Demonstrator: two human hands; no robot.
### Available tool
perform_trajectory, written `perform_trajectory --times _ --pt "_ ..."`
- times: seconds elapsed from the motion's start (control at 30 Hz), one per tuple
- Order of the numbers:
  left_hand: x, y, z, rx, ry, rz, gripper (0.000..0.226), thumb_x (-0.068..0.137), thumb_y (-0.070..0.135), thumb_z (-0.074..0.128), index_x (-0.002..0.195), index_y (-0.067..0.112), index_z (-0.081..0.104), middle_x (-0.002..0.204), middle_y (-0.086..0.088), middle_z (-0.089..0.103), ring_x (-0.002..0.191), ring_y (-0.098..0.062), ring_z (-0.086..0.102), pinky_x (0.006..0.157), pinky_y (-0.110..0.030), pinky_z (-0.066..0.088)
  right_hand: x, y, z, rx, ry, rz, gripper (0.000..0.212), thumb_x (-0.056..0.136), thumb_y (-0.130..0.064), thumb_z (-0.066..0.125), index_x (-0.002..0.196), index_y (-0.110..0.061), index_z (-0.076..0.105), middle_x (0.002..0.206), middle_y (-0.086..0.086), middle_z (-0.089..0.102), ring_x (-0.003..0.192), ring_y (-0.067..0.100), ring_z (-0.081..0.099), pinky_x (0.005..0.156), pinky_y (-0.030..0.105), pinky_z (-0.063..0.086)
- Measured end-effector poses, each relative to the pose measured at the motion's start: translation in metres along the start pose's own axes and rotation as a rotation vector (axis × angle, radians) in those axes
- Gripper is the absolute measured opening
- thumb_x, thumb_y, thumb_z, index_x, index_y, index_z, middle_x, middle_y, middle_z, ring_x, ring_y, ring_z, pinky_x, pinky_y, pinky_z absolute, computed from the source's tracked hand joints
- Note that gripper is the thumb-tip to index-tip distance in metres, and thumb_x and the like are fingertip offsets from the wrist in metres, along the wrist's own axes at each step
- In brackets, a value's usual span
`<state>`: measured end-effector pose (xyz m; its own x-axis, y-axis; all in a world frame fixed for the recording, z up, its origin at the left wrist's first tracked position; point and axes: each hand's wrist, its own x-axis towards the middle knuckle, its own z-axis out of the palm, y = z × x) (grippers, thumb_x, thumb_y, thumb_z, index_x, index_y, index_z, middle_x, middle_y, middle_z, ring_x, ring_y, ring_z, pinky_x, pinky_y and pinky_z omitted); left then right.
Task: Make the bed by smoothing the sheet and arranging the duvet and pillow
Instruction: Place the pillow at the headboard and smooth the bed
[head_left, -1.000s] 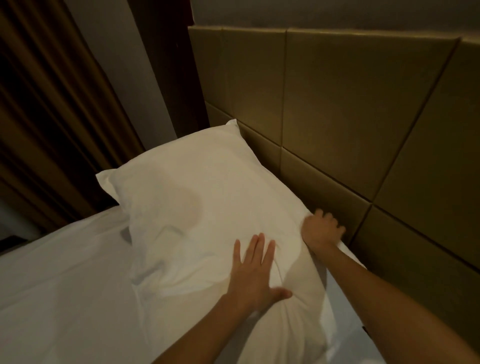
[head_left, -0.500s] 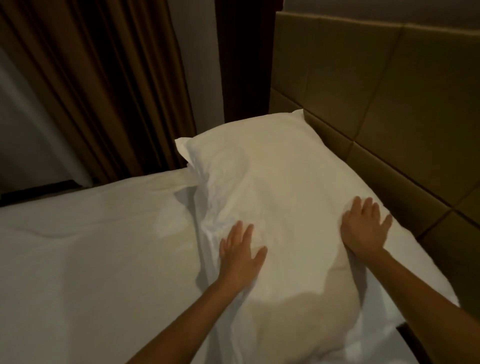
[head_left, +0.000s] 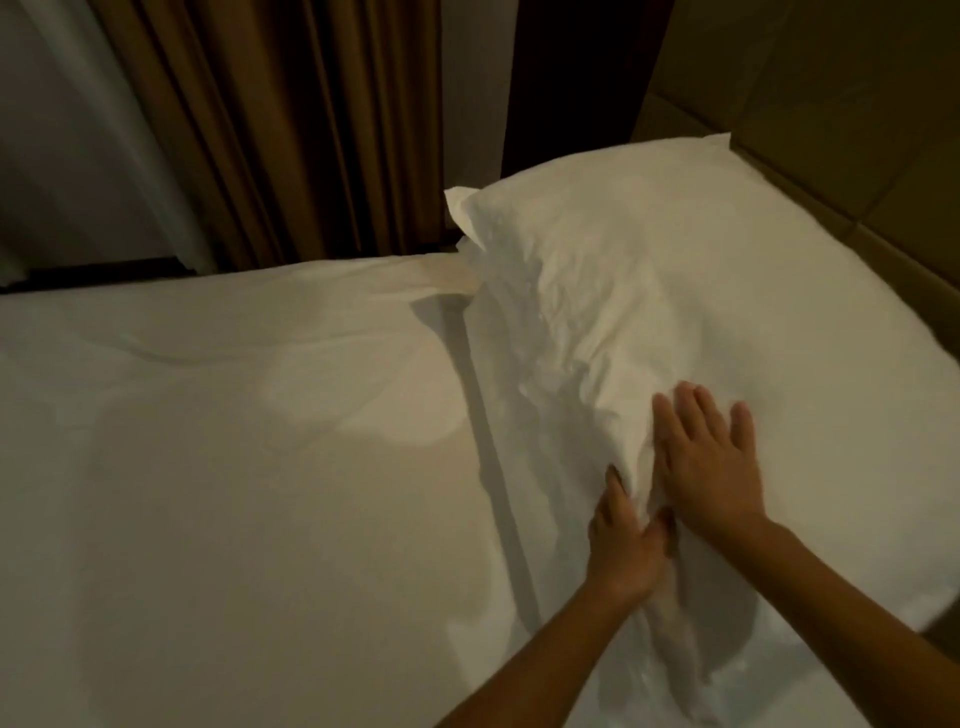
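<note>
White pillow (head_left: 701, 260) sits at 2 o'clock, along the headboard (head_left: 857, 104). Left hand (head_left: 623, 540) at 5 o'clock: grip looks clamped on a fold of the pillow's near edge, fingertips hidden under cloth. Right hand (head_left: 709, 462) lies flat on top, fingers straight, grip apart. Risk as I read it: tugging that fold drags the pillow toward 8 o'clock and rucks the sheet (head_left: 208, 467), which is creased at 10 o'clock.

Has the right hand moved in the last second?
Yes. The right hand went from beside the headboard across the pillow toward the left hand.
</note>
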<state>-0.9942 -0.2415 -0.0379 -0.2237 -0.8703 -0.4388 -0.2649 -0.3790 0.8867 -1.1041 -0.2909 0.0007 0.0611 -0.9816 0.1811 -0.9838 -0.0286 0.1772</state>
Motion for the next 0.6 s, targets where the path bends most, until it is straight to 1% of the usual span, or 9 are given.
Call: perform_trajectory --times 0.1,0.17,0.2,0.3,0.37,0.43,0.5,0.57,0.6 --pt "-0.004 -0.006 -0.019 -0.468 0.016 -0.117 0.069 0.100 0.043 0.046 0.153 0.034 0.003 0.150 0.001 0.040 0.127 -0.017 0.047 0.106 -0.034 0.040 -0.001 -0.043 -0.013 0.057 0.084 -0.039 0.056 0.092 -0.030 0.032 0.141 -0.007 0.047 0.146 0.021 0.043 0.138 0.036 0.037 0.113 0.052 0.016" --pt "-0.001 -0.015 -0.024 -0.736 0.035 -0.236 0.048 0.102 0.034 0.045 0.147 0.029 0.029 0.133 0.001 0.058 0.108 -0.014 0.060 0.091 -0.029 0.050 -0.007 -0.062 -0.005 0.022 0.043 -0.132 0.056 0.091 -0.034 0.032 0.136 -0.009 0.054 0.144 0.019 0.046 0.136 0.034 0.039 0.113 0.051 0.016" --pt "0.000 -0.022 -0.025 -0.766 0.020 -0.255 0.035 0.102 0.029 0.045 0.137 0.024 0.046 0.123 -0.002 0.064 0.101 -0.014 0.064 0.085 -0.027 0.054 -0.011 -0.065 0.002 -0.020 -0.009 -0.172 0.058 0.089 -0.037 0.031 0.131 -0.009 0.059 0.142 0.018 0.048 0.136 0.033 0.040 0.113 0.052 0.016" --pt "-0.002 -0.044 -0.032 -0.648 -0.076 -0.217 0.024 0.100 0.017 0.047 0.112 0.015 0.067 0.103 -0.003 0.072 0.092 -0.015 0.068 0.078 -0.026 0.055 -0.023 -0.061 0.017 -0.114 -0.131 -0.197 0.064 0.082 -0.040 0.029 0.124 -0.007 0.065 0.144 0.016 0.046 0.140 0.029 0.032 0.114 0.054 0.016" --pt "-0.001 -0.053 -0.040 -0.538 -0.091 -0.185 0.020 0.096 0.015 0.050 0.090 0.018 0.068 0.087 0.000 0.070 0.077 -0.013 0.063 0.065 -0.025 0.048 -0.027 -0.063 0.018 -0.113 -0.153 -0.171 0.065 0.082 -0.041 0.031 0.125 -0.006 0.063 0.145 0.017 0.045 0.140 0.029 0.030 0.114 0.055 0.018" --pt "0.006 -0.060 -0.047 -0.458 -0.079 -0.167 0.017 0.091 0.013 0.051 0.079 0.019 0.061 0.079 -0.004 0.064 0.072 -0.016 0.058 0.061 -0.028 0.044 -0.028 -0.070 0.017 -0.096 -0.145 -0.146 0.064 0.083 -0.042 0.032 0.124 -0.004 0.063 0.143 0.017 0.047 0.139 0.030 0.033 0.113 0.055 0.019" --pt "0.016 -0.068 -0.055 -0.473 -0.020 -0.172 0.014 0.089 0.013 0.050 0.080 0.018 0.059 0.079 -0.006 0.063 0.075 -0.018 0.058 0.064 -0.029 0.047 -0.031 -0.077 0.019 -0.082 -0.148 -0.149 0.063 0.083 -0.040 0.032 0.122 -0.003 0.064 0.138 0.018 0.053 0.136 0.032 0.040 0.112 0.055 0.020" --pt "0.030 -0.071 -0.062 -0.546 0.069 -0.244 0.008 0.095 0.021 0.051 0.099 0.018 0.058 0.092 -0.003 0.065 0.082 -0.015 0.060 0.070 -0.025 0.049 -0.036 -0.082 0.024 -0.069 -0.132 -0.174 0.061 0.084 -0.039 0.033 0.122 -0.002 0.064 0.131 0.017 0.060 0.132 0.032 0.047 0.113 0.055 0.021" --pt "0.042 -0.077 -0.060 -0.538 0.103 -0.302 0.017 0.096 0.029 0.052 0.110 0.019 0.053 0.103 -0.002 0.063 0.089 -0.015 0.060 0.076 -0.025 0.051 -0.038 -0.083 0.027 -0.063 -0.120 -0.187 0.060 0.084 -0.037 0.033 0.123 -0.002 0.064 0.128 0.016 0.061 0.130 0.031 0.049 0.113 0.055 0.020"
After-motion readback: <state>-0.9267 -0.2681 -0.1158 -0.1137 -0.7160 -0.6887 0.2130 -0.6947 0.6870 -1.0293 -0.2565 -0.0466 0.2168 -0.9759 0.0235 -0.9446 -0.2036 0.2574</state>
